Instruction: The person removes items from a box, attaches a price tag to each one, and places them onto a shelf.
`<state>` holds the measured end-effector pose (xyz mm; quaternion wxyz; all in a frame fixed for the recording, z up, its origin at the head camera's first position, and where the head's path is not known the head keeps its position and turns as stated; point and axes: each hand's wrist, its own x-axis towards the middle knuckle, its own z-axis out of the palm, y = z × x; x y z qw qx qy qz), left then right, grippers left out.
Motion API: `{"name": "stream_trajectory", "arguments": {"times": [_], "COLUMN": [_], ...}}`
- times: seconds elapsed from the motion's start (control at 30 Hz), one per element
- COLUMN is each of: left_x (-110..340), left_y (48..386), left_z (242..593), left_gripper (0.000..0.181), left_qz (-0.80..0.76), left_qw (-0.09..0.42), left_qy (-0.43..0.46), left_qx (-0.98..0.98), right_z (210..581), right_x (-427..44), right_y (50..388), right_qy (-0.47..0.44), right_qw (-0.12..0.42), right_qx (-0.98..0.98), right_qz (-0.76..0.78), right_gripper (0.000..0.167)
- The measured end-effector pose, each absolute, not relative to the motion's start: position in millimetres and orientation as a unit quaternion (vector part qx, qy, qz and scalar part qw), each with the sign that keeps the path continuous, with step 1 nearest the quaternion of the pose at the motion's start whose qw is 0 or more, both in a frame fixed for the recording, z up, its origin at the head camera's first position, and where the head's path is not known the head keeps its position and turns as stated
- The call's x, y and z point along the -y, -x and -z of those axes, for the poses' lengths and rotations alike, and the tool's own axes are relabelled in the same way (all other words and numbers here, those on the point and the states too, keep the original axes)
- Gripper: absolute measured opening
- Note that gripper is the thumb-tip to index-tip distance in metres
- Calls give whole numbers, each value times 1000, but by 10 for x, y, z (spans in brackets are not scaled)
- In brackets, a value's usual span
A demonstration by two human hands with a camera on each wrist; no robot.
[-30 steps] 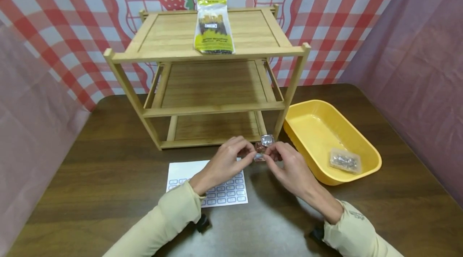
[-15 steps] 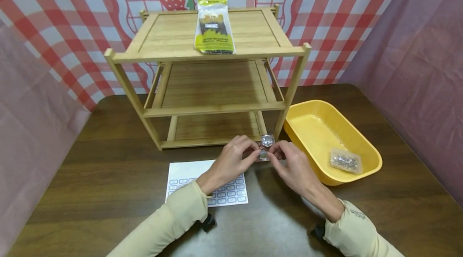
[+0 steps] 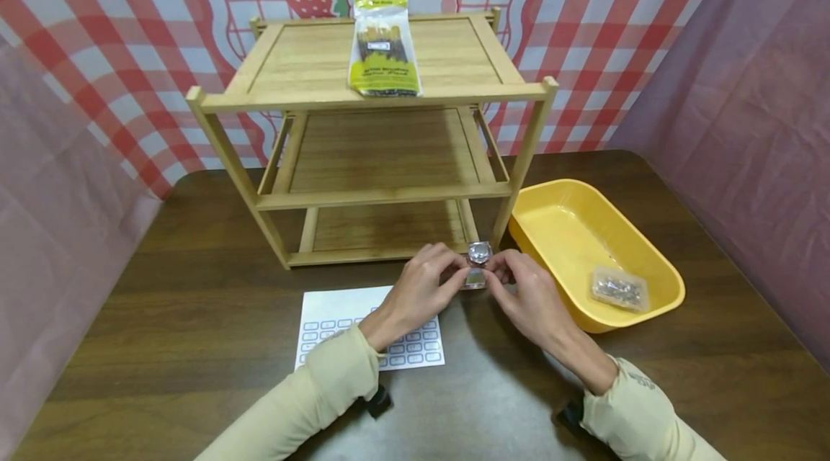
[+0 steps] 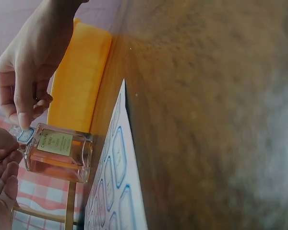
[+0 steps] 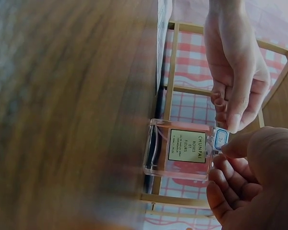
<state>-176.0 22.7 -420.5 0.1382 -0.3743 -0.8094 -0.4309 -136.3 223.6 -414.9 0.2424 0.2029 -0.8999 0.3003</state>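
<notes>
A clear perfume bottle with pink liquid and a cream front label stands upright on the table, near the shelf's front right leg. In the head view its silvery cap shows from above. A small blue-bordered sticker lies in front of the bottle's neck and cap. My left hand pinches one side edge of this sticker with the thumb and fingertips. My right hand pinches the opposite edge. Whether the sticker is stuck to the glass cannot be told.
A sheet of blue-bordered stickers lies partly under my left forearm. The three-tier wooden shelf stands behind, with a pack of artist brushes on top. At right, a yellow basin holds a small clear box of metallic pieces.
Both hands have shifted slightly to the right, the left one more, and come in front of the bottle's neck. The bottle itself has stayed in place.
</notes>
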Motion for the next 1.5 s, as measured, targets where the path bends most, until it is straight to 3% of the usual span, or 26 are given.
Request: {"name": "stream_trajectory", "arguments": {"times": [1.5], "left_x": [-315], "left_y": [1713], "left_z": [4198], "left_gripper": [5], "left_qz": [414], "left_qw": [150], "left_qy": [349], "left_qx": [827], "right_z": [4193], "right_x": [-2192], "right_y": [1393], "right_qy": [-172], "right_qw": [268], "right_qx": [896], "right_qz": [-309], "right_gripper": [20]}}
